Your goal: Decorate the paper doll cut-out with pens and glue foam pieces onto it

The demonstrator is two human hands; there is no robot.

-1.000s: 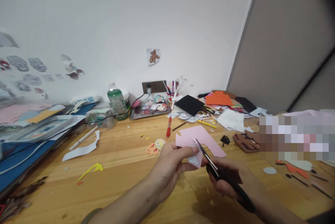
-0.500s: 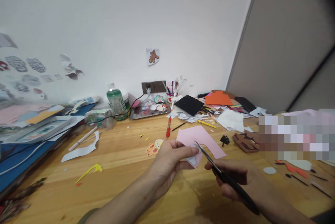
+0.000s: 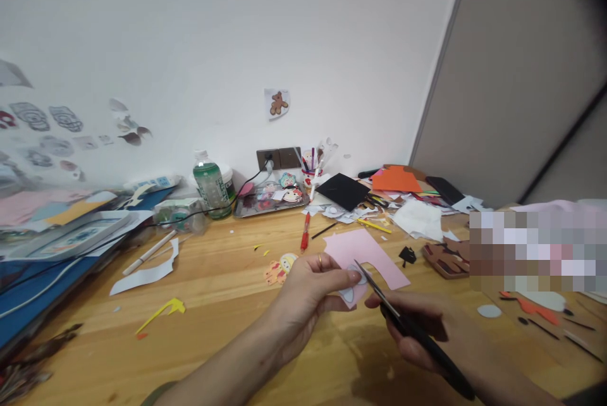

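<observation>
My left hand pinches a sheet of pink paper between thumb and fingers. A small white paper piece with a drawn outline lies against the pink sheet, partly under my thumb. The pink sheet has a curved notch cut into its right side. My right hand is closed around black-handled scissors, whose blades point up and left at the sheet beside my left thumb. Behind my left hand, a cut-out paper figure in orange and yellow lies on the wooden table.
Beyond the hands lie a red pen, a metal tray of cut-outs, a black square sheet and a crumpled white tissue. A green-labelled bottle stands by the wall. Yellow scraps lie left; brown pieces lie right.
The pink sheet has shifted slightly and the scissor blades now sit a little lower and closer together along its edge. Both hands keep their hold.
</observation>
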